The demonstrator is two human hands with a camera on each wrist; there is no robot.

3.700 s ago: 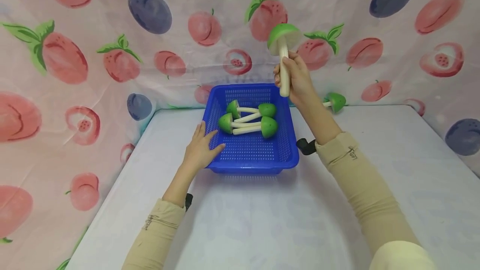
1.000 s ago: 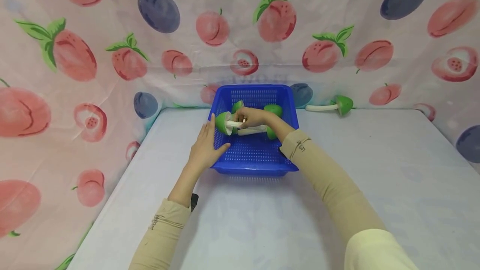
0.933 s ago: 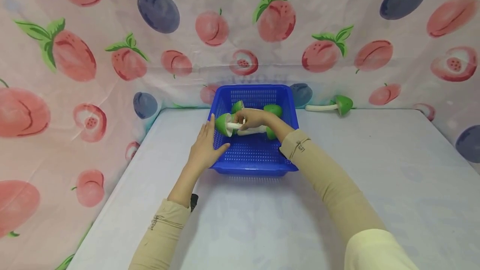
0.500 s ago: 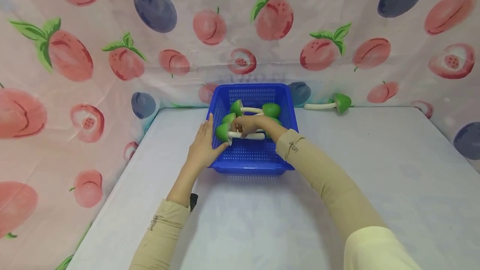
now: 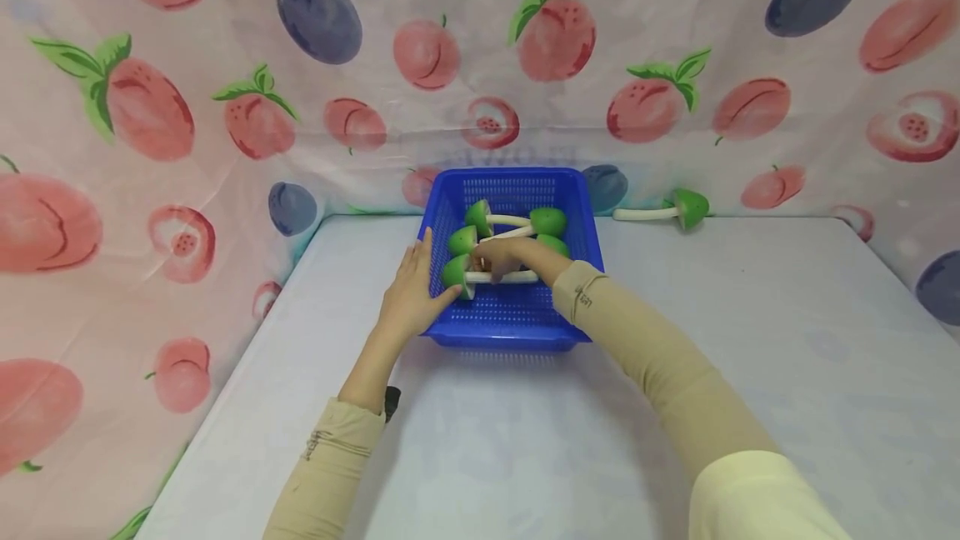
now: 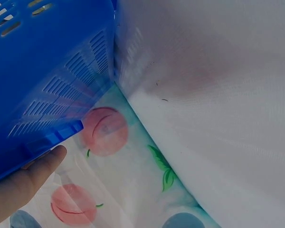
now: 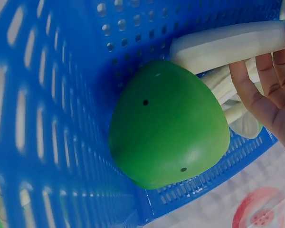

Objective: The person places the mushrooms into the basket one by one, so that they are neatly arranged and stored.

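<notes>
In the head view a blue plastic basket (image 5: pixel 504 333) holds several toy mushrooms with green caps and pale stems. My right hand (image 5: pixel 501 258) is inside it, gripping the stem of the nearest mushroom (image 5: pixel 454 275), whose cap points left. The right wrist view shows that pale stem (image 7: pixel 228 45) between the fingers and the thumb at the image edge, with a green cap (image 7: pixel 168 126) close to the camera. My left hand (image 5: pixel 407 294) rests along the basket's left rim, fingers straight, thumb over the inside. Its fingers (image 6: pixel 42 171) touch the rim's underside in the left wrist view.
One more toy mushroom (image 5: pixel 688 208) lies on the white table (image 5: pixel 750 357) at the back right, against the fruit-printed cloth (image 5: pixel 562 136). That cloth hangs behind and to the left of the table.
Raised above the basket at first, my right hand has come down into it with a mushroom, then shifted that mushroom towards the basket's near side. My left hand stays on the rim.
</notes>
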